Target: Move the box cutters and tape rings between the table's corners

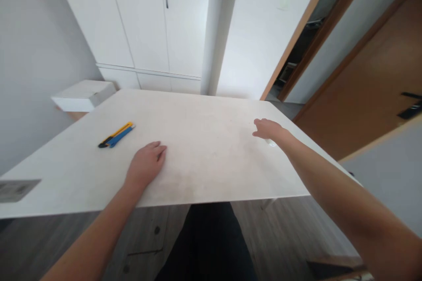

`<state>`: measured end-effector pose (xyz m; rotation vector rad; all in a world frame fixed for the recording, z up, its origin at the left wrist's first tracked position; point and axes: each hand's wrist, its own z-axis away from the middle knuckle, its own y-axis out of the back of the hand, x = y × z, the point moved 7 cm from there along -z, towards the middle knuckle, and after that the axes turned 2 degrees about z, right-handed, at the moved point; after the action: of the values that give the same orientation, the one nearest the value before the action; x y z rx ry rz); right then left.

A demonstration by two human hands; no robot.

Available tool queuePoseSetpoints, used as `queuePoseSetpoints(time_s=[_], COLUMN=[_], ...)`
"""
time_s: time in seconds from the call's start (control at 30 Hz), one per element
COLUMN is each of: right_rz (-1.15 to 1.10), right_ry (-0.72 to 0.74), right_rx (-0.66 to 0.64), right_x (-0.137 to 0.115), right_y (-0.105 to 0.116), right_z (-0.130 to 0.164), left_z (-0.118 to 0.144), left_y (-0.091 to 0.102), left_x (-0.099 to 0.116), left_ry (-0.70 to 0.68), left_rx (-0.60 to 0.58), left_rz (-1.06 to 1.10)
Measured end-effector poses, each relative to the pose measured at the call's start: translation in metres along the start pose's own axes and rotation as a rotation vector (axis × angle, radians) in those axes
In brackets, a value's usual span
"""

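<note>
My left hand (147,163) lies palm down on the white table (204,140), its fingers stretched out and holding nothing. Beyond it to the left, two box cutters lie side by side: a yellow and black one (116,134) and a blue one (121,136). Over the right part of the table, my right hand (266,129) is open, thumb and fingers apart. Just under its wrist shows a small pale, shiny round thing (271,142), partly covered by the hand; I cannot tell its kind or whether the hand touches it.
A white box (84,92) stands beyond the table's far left corner. A grey printed label or sheet (18,190) lies at the left front. White cabinets (145,22) rise behind the table. A brown door (372,61) is at the right.
</note>
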<state>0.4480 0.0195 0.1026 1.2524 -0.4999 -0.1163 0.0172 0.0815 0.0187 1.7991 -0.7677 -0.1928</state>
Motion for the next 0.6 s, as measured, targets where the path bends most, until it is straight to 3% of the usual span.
queuePoseSetpoints(time_s=[0.13,0.37,0.5,0.6], right_rz=[-0.105,-0.221,-0.291,-0.194], right_ry=[0.334,0.892,1.047,1.14], right_rx=[0.067,0.177,0.266,0.342], right_x=[-0.127,-0.37,-0.47,-0.517], right_y=[0.028,0.071,0.092,0.103], right_z=[0.006,0.046,0.052,0.057], left_z=[0.0,0.002,0.001,0.001], left_y=[0.004,0.006,0.001,0.003], left_x=[0.005,0.004,-0.001,-0.001], left_ry=[0.007,0.033,0.084,0.062], left_rx=[-0.003,0.0,-0.003,0.029], left_rz=[0.005,0.056,0.097,0.149])
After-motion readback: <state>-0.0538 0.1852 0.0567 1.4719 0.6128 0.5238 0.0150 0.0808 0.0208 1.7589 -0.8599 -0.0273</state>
